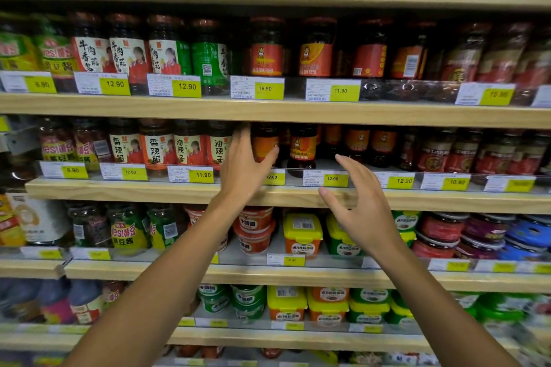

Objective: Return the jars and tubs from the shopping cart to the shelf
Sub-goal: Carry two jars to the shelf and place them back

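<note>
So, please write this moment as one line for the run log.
left hand: around orange-label jar, on shelf | right hand: open, empty, before shelf edge | shopping cart: not in view

Two bare forearms and two bare hands of one person, seen from the wearer's own head. The left hand (pixel 243 170) and the right hand (pixel 362 211) carry no gloves, rings, bracelets or watch. Both forearms are uncovered along their whole visible length, with no sleeve edge showing before they leave the bottom of the picture. The fingers (pixel 347 162) are slim, with short, plain, unpainted nails. The arms are smooth, with no visible markings or tattoos.
</note>
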Demonstrator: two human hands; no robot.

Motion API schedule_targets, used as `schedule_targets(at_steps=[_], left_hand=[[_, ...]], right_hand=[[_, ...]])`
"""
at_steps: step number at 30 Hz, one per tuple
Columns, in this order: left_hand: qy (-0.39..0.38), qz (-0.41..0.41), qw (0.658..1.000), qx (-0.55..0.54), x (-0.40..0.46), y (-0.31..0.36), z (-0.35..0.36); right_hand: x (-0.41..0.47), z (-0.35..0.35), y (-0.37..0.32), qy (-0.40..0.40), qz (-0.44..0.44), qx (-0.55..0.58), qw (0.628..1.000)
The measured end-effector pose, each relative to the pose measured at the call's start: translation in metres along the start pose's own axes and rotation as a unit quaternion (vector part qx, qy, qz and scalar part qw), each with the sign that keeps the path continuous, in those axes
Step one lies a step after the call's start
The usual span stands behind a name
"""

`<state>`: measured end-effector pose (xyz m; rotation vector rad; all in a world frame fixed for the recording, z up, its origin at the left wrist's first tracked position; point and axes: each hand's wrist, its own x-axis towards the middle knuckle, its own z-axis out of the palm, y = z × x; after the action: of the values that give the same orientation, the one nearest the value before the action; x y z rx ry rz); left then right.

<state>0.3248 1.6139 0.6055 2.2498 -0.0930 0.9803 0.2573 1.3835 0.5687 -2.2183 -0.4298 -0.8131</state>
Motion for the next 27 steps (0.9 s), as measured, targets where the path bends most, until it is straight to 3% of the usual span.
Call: schedule_targets(at_steps=[6, 13, 21, 27], left_hand=[[-0.092, 0.153, 0.982, 0.057, -0.047, -0.011, -0.044], [-0.219, 0.298, 0.919, 0.133, -0.078, 0.019, -0.041], [-0.376, 0.345, 0.859, 0.034, -0.122, 0.100, 0.051], [-0.442, 0.384, 0.811, -0.009, -0.168, 0.181, 0.119]], right_hand=[[-0.004, -0.016, 0.005, -0.038, -0.022, -0.084, 0.995], [-0.041, -0.057, 0.017, -0.059, -0.045, -0.205, 0.976], [-0.128, -0.146, 0.064, -0.084, 0.112, -0.285, 0.948], [-0.194, -0.219, 0.097, -0.057, 0.198, -0.309, 0.928]])
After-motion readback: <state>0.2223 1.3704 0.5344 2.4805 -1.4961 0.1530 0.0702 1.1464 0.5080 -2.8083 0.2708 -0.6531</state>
